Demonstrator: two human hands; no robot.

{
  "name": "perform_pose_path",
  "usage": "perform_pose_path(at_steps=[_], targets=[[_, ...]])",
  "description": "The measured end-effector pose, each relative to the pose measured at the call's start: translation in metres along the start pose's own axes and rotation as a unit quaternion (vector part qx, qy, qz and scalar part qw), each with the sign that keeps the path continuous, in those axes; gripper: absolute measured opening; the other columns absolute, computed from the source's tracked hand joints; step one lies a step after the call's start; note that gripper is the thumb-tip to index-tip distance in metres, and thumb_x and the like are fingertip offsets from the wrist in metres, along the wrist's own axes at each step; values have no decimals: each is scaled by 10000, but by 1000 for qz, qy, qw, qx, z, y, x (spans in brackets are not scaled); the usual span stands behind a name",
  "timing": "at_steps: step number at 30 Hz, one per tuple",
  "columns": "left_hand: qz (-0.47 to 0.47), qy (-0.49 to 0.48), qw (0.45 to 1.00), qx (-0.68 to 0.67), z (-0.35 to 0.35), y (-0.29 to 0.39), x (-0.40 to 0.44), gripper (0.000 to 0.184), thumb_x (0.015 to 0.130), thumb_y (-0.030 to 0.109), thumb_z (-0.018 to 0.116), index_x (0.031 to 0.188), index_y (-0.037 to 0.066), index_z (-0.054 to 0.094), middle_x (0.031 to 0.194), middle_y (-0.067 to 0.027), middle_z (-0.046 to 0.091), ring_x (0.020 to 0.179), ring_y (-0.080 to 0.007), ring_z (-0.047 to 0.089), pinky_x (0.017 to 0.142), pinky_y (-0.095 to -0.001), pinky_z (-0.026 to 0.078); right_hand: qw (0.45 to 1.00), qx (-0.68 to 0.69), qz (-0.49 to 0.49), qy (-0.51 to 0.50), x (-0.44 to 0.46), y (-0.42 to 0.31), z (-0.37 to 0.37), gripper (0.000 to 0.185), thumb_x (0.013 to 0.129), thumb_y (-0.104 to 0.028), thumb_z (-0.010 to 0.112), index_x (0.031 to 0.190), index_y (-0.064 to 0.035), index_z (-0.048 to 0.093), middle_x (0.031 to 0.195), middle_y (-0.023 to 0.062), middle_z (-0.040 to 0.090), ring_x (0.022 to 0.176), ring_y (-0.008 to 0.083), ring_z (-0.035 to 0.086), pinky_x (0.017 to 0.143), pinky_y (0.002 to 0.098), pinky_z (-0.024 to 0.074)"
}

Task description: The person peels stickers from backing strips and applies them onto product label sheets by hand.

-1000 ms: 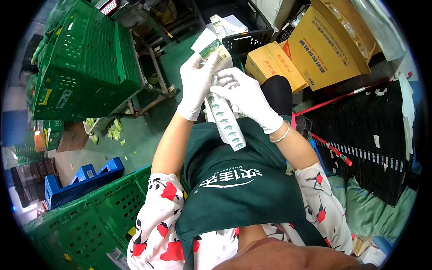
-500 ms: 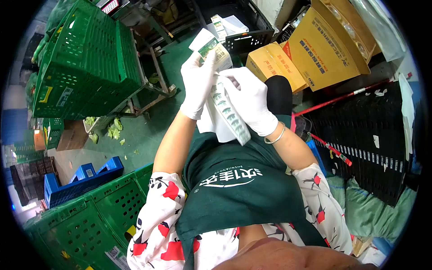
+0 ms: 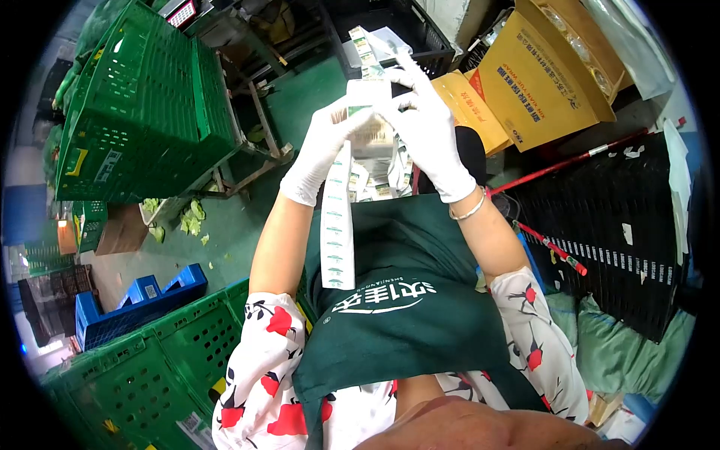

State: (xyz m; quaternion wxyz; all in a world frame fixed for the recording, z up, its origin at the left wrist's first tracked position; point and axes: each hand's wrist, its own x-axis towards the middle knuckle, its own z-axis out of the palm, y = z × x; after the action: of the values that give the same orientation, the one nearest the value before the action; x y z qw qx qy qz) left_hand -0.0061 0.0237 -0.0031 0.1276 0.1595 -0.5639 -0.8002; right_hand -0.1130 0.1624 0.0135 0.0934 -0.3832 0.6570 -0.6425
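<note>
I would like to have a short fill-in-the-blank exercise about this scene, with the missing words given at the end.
1. The gloves on the left hand and the right hand are ____ in colour.
2. The bracelet is worn on the ____ wrist.
3. The strip of labels hangs in front of the dark green ____ with white lettering.
4. The big stacked crates at the upper left are ____ in colour.

Missing words: white; right; apron; green.
</note>
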Motion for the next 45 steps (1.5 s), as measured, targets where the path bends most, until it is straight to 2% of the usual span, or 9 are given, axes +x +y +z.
perform_pose_path(at_steps=[4,10,16,21,24,28,33,41,45], targets=[[-74,24,974,-212,-5,8,4,347,970,253,611,1161,-36,636,1069,-75,683,980,-133,627,904,-297,492,987,120,58,-93,-20,-14,-8,583,904,-41,657,1452,-78,462,1139,68,683,761,43,602,635,196,516],[19,37,998,49,-5,-2,5,303,920,124,670,1173,-42,656,1062,-71,698,916,-97,632,832,-256,511,998,-2,68,1,-5,-9,-30,278,1001,-119,506,1232,21,571,974,37,702,749,53,587,677,204,495],[25,5,992,125,5,0,-4,272,921,141,677,1137,-25,687,993,-38,702,849,-61,601,754,-230,497,989,-147,15,-24,3,0,-7,422,845,-187,741,1199,-63,548,850,43,663,738,156,649,711,278,540],[11,20,993,115,3,1,-7,291,910,159,698,1136,-25,687,997,-37,703,835,-64,608,721,-230,496,939,-316,-69,119,4,7,-1,500,839,-154,754,1276,-58,531,847,50,651,748,130,641,652,268,523],[16,11,997,72,3,-1,-6,305,925,192,684,1138,-26,682,1026,-53,702,878,-77,622,754,-239,504,996,8,71,-50,2,7,-13,538,865,-150,739,1343,-47,515,825,48,661,707,98,628,620,255,514],[-35,21,994,-104,-8,6,0,352,939,178,653,1194,-63,624,1095,-85,680,946,-119,643,858,-274,504,994,-20,-16,-107,-15,-10,-20,498,897,-148,710,1349,-41,530,779,54,677,660,73,630,632,262,524],[11,17,999,42,-10,0,6,296,911,114,669,1164,-39,655,1060,-68,699,937,-107,635,873,-267,496,993,-27,108,-41,-7,-14,-33,274,1019,-216,486,1105,-11,646,743,36,657,648,59,595,579,198,458],[22,-29,992,125,2,-3,-4,296,899,107,693,1164,-23,666,1034,-40,700,871,-68,613,784,-237,506,987,-80,114,-77,13,4,-18,299,844,-294,759,902,-16,665,726,99,687,640,124,662,608,260,519],[15,-33,990,135,-5,-3,-5,309,896,111,699,1173,-19,663,1027,-38,703,860,-67,618,780,-235,509,968,-138,173,-121,24,11,-29,398,795,-384,801,775,-23,634,611,-2,572,542,59,544,469,217,448]])
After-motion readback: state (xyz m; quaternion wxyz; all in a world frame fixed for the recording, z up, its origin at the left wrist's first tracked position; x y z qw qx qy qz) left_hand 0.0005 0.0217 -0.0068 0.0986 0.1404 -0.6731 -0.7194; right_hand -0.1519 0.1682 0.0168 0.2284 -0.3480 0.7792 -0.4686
